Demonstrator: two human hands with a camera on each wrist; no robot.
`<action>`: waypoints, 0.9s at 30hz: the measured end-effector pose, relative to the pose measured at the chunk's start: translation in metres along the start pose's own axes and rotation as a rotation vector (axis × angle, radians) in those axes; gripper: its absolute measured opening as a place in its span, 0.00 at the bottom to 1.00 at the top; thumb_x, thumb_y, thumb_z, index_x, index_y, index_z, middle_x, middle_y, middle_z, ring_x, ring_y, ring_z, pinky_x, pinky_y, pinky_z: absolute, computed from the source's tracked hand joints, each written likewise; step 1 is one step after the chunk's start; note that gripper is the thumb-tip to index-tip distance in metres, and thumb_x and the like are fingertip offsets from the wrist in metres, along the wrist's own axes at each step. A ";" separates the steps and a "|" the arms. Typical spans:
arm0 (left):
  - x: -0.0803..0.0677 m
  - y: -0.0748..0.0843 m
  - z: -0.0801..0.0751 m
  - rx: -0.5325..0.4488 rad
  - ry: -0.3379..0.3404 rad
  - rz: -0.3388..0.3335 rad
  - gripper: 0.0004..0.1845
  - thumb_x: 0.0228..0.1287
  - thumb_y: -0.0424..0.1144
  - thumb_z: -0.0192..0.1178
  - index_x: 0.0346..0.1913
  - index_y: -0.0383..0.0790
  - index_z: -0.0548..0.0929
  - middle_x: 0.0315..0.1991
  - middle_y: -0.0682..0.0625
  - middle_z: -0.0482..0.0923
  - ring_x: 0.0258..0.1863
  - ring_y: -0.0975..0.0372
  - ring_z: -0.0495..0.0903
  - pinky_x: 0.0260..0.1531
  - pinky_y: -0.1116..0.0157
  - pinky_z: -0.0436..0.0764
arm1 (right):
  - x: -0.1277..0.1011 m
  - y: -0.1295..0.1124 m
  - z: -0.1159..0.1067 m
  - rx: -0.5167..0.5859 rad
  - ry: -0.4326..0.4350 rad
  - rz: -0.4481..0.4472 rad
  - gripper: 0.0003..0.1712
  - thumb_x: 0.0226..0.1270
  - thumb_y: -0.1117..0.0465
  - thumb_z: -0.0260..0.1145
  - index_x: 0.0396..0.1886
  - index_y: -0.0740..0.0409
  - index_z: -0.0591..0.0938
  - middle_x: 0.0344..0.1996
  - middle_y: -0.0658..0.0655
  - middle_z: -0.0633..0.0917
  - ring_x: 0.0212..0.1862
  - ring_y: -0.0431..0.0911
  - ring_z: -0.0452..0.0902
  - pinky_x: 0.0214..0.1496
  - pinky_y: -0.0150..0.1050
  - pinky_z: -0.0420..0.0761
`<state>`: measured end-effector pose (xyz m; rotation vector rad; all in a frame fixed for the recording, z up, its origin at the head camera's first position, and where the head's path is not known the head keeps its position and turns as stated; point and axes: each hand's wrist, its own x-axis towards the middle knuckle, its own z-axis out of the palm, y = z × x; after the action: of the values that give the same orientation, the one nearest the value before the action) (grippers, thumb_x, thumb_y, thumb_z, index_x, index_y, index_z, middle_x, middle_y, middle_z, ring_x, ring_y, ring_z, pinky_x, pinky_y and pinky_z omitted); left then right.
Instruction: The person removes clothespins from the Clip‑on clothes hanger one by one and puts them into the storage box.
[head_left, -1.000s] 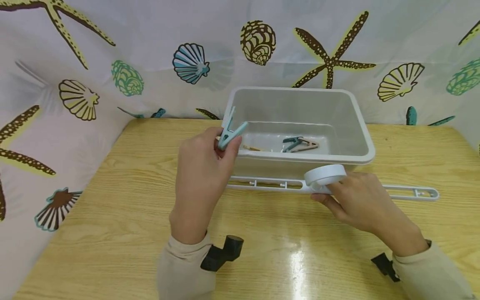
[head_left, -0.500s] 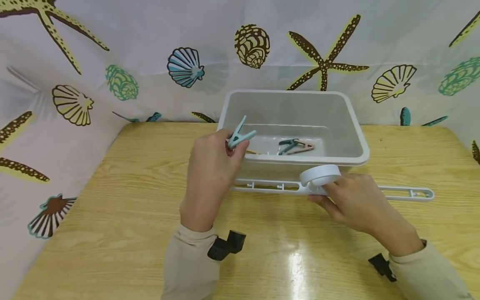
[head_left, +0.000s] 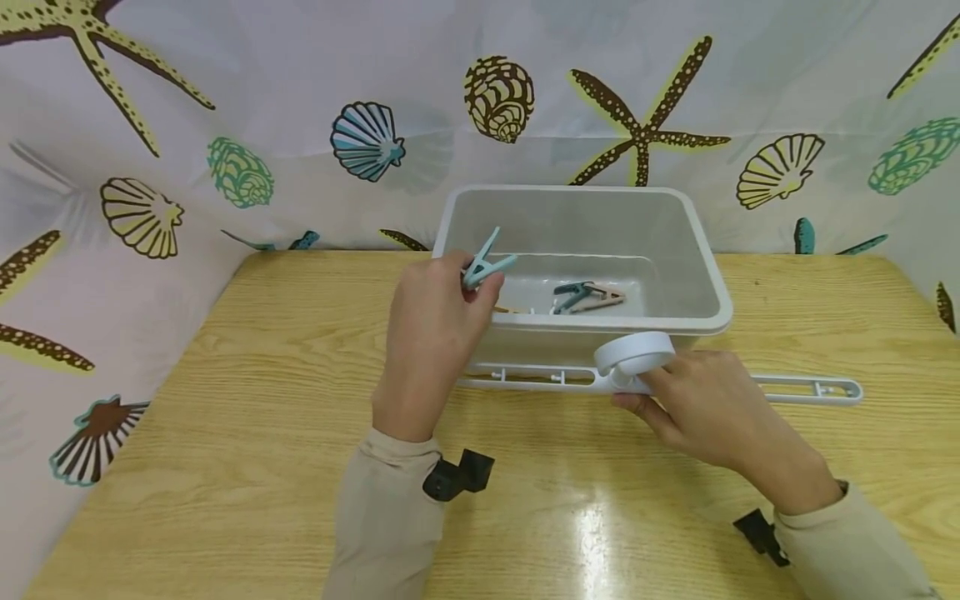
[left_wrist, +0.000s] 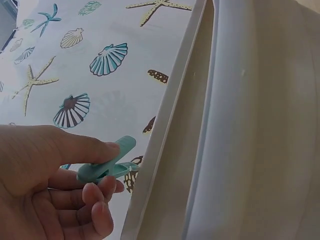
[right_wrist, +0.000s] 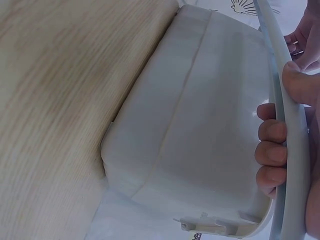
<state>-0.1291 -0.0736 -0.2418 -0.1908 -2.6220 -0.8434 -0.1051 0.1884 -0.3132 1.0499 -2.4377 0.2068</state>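
Observation:
In the head view my left hand [head_left: 435, 337] pinches a light teal clothespin [head_left: 487, 267] between thumb and fingers, at the left front corner of a pale plastic bin [head_left: 716, 287]. The left wrist view shows the same clothespin [left_wrist: 102, 167] under my thumb. My right hand [head_left: 708, 408] grips the middle of a long white plastic hanger [head_left: 806, 390] with slotted arms and a round hook [head_left: 636, 352]. It is held level before the bin's front wall. In the right wrist view, fingers [right_wrist: 272, 155] wrap around the hanger's bar [right_wrist: 295, 190].
On the bin's floor lie a dark teal clothespin [head_left: 572, 293] and a beige one [head_left: 606, 300], overlapping. A yellowish piece [head_left: 507, 310] shows partly behind the front rim. The bin stands on a wooden table [head_left: 262, 400] against a shell-patterned cloth [head_left: 300, 83].
My left hand has moved right with the clothespin, from the bin's left edge to over its front left part. The right hand keeps its hold on the hanger. The head view has shifted slightly.

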 end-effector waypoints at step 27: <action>0.024 -0.003 0.028 -0.036 -0.084 -0.017 0.14 0.67 0.42 0.61 0.30 0.32 0.79 0.22 0.47 0.74 0.20 0.59 0.70 0.19 0.66 0.67 | -0.002 0.002 0.001 -0.007 -0.033 -0.003 0.38 0.73 0.33 0.32 0.32 0.56 0.78 0.15 0.47 0.71 0.15 0.37 0.59 0.14 0.34 0.60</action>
<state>-0.1606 -0.0594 -0.2551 -0.2180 -2.6916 -0.9078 -0.1056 0.1905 -0.3148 1.0616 -2.4641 0.1819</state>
